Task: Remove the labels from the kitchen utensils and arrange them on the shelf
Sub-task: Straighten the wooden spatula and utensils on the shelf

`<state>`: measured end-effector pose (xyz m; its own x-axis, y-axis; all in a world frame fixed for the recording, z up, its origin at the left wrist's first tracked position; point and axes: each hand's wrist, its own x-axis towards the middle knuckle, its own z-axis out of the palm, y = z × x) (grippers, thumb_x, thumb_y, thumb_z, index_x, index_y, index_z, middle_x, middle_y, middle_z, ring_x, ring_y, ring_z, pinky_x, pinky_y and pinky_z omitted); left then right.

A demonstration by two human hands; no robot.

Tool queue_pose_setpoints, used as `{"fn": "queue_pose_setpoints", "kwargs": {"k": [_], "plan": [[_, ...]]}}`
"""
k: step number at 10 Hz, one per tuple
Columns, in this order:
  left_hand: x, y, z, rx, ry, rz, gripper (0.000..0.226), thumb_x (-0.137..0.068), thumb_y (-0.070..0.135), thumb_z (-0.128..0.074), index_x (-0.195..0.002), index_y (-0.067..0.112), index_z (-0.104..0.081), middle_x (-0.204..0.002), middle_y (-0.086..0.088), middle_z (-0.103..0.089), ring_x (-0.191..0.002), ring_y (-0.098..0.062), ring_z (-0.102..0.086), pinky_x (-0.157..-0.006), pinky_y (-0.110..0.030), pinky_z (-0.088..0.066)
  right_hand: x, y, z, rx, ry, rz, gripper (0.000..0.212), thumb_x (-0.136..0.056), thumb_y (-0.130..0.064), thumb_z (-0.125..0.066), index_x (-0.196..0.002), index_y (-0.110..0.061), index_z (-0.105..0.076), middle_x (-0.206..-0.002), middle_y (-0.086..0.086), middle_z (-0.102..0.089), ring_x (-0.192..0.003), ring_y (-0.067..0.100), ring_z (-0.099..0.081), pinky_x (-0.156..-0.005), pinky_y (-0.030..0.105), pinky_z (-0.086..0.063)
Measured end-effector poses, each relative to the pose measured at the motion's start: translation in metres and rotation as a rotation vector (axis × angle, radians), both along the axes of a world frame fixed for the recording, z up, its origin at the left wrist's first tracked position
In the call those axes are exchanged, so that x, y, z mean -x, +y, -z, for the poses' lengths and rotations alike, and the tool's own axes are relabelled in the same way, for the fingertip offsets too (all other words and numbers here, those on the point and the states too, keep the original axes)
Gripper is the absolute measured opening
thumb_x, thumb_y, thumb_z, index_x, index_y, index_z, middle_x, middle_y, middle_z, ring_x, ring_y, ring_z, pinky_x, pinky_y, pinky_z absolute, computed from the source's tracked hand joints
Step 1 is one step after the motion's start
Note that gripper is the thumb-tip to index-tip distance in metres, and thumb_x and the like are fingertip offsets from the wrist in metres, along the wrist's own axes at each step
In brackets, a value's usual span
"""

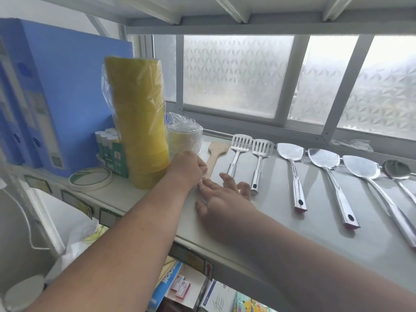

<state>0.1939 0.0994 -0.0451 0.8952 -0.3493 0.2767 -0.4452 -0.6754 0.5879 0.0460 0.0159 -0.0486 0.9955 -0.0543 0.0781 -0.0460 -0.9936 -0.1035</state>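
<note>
Setting the wooden spatula [215,155] onto the shelf [315,226] beside six steel utensils already laid out, we pinch its handle in our curled left hand [188,168]; our right hand [221,194] rests open, empty.

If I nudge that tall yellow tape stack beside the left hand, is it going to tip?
Possibly. The yellow tape stack stands tall and narrow on the shelf, so a push near the top may topple it. Its loose plastic wrap looks slippery and would probably give under the fingers. The left hand is already at its base, where pushing seems safer.
</note>
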Motion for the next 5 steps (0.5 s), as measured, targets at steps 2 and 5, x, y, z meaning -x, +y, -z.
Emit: {"fn": "queue_pose_setpoints", "kwargs": {"k": [2,5], "plan": [[-0.001,-0.001,0.002,0.023,-0.012,0.002,0.013,-0.095,0.019,-0.075,-0.092,0.014,-0.087,-0.093,-0.007,-0.081,-0.092,-0.023,-0.072,-0.093,-0.03,-0.058,0.0,0.0,0.001,0.009,-0.006,-0.003,0.064,-0.102,-0.048,-0.027,-0.162,-0.028,-0.018,-0.17,-0.012,-0.015,-0.156,0.023,0.006,-0.117,0.055,-0.002],[0.008,0.001,-0.007,0.07,0.09,0.034,0.013,-0.097,0.022,-0.073,-0.089,0.024,-0.083,-0.083,-0.004,-0.073,-0.082,-0.025,-0.064,-0.085,-0.028,-0.055,0.01,0.002,-0.005,-0.096,-0.095,0.019,0.064,-0.101,-0.041,-0.034,-0.162,-0.028,-0.019,-0.17,-0.012,-0.013,-0.156,0.02,0.005,-0.118,0.055,-0.001]]}}
